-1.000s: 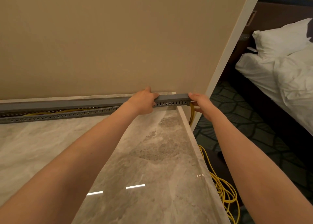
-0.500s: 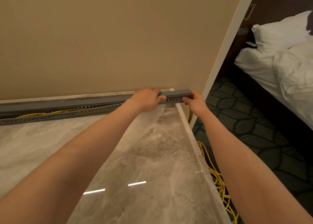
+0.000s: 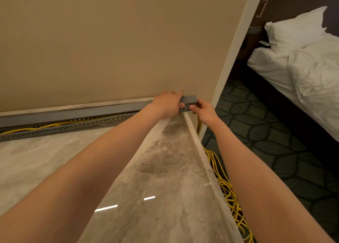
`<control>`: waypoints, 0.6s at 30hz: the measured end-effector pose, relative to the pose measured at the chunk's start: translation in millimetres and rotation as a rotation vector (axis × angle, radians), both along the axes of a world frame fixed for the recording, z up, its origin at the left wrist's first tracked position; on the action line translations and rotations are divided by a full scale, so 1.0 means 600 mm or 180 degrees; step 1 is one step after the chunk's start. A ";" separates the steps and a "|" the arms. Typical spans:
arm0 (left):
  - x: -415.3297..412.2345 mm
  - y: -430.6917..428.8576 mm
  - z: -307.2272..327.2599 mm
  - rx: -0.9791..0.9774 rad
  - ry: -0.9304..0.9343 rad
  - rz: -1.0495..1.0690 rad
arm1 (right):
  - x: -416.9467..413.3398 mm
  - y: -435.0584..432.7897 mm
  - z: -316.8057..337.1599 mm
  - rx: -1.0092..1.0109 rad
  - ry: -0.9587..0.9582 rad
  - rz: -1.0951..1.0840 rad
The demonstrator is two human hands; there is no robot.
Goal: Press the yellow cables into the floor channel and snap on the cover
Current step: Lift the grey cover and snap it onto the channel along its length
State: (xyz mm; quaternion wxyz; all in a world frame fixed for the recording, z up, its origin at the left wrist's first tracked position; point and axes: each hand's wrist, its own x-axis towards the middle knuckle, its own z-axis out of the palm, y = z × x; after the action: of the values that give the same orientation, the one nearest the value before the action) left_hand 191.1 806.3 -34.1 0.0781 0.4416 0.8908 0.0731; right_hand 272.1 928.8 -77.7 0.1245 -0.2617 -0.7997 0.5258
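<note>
Step in hand, by judgement: snapping on the cover (image 3: 73, 114), worked from the right end. The channel (image 3: 55, 131) lies on the marble floor (image 3: 55, 160) along the foot of the wall. The cover lies over it, closed down at the right end. Toward the left it stands off the slotted front wall, leaving a gap. Contents: yellow cables (image 3: 45, 126) show through that gap, lying inside the channel and roughly level with the front wall's top edge. Further cables leave the right end and drop to a loose coil (image 3: 227, 191) on the carpet beside the marble edge. The left hand (image 3: 167, 104) lies over the cover near its right end, fingers fairly straight and reaching to the wall, pressing and gripping nothing. The right hand (image 3: 203, 110) pinches the channel's end, thumb tip on the slotted wall just below the cover; its other fingers are hidden. Next move, by judgement: press along leftward, first tucking down any cable riding high. Risk: a strand caught under the lip will prevent closure.
</note>
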 end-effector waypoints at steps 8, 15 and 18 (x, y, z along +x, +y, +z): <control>0.013 -0.004 0.007 -0.0460 0.1164 -0.0382 | 0.004 -0.002 -0.003 0.0154 -0.0030 -0.0020; 0.016 0.002 0.006 -0.0642 0.1156 -0.0509 | 0.007 0.000 0.000 0.0042 0.0052 0.0051; 0.017 -0.001 0.011 -0.0752 0.1113 -0.0446 | 0.009 0.003 0.002 -0.0070 0.0041 0.0099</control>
State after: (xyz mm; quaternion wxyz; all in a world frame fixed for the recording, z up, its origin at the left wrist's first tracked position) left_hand 201.5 805.7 -27.4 -0.0214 0.4961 0.8603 -0.1152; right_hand 277.4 930.7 -76.8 0.1186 -0.2472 -0.7970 0.5381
